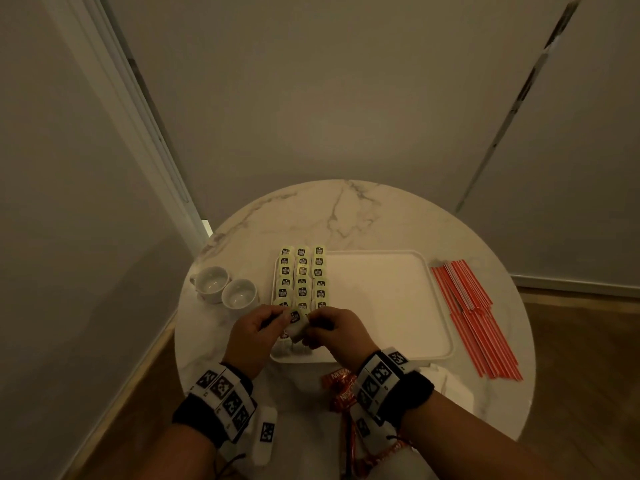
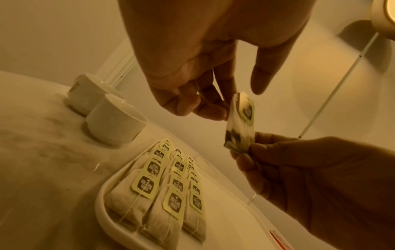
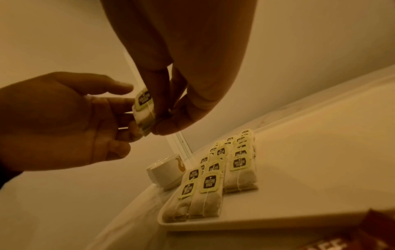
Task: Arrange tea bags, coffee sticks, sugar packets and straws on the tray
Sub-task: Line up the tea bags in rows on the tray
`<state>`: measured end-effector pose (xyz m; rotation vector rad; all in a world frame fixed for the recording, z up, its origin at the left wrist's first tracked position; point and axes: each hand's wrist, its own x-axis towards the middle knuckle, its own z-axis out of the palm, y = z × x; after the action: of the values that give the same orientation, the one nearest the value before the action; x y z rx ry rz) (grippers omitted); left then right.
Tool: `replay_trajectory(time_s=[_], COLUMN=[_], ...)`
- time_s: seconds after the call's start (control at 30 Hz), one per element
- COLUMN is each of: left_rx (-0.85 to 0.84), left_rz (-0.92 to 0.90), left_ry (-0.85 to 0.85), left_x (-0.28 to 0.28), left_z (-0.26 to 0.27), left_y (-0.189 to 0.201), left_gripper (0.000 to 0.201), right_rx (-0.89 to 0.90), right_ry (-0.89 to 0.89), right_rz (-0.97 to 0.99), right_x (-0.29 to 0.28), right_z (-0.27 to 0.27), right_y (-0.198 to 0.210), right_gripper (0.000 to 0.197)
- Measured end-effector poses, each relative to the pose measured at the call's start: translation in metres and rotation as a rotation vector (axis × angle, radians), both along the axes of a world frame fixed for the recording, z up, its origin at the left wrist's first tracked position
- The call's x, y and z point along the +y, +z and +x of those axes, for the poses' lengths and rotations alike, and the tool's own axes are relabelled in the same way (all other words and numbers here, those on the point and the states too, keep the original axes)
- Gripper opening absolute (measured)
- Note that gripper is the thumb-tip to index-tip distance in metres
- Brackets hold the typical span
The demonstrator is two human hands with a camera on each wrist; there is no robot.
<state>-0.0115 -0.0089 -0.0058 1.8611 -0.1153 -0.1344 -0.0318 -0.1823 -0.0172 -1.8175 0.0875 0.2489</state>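
White marble tops the round bench [image 1: 346, 216], where a white tray [image 1: 388, 299] sits at frame centre. Three rows of tea bags [image 1: 302, 275] fill the tray's left part. Just below them in the frame, above the tray, a single tea bag [image 2: 240, 125] is held between both hands: the right hand [image 1: 332, 329] pinches its lower end, the left hand [image 1: 258, 327] touches its upper end with curled fingers. Red straws [image 1: 474, 313] lie right of the tray, two white cups [image 1: 225, 289] left, coffee sticks [image 1: 341, 389] at bottom centre.
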Motion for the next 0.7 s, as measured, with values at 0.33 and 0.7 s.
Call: replay_trajectory(time_s=[0.33, 0.7], left_rx=[0.06, 0.165], left_rz=[0.049, 0.193], left_ry=[-0.004, -0.009], left_x=[-0.009, 0.036], left_z=[-0.004, -0.013], left_y=[-0.011, -0.031], left_gripper=[0.01, 0.011], right_rx=[-0.019, 0.284], right_ry=[0.014, -0.139], right_rz=[-0.352, -0.502], right_x=[-0.008, -0.024], right_z=[0.0, 0.005], right_y=[-0.008, -0.056], right_gripper=[0.009, 0.021])
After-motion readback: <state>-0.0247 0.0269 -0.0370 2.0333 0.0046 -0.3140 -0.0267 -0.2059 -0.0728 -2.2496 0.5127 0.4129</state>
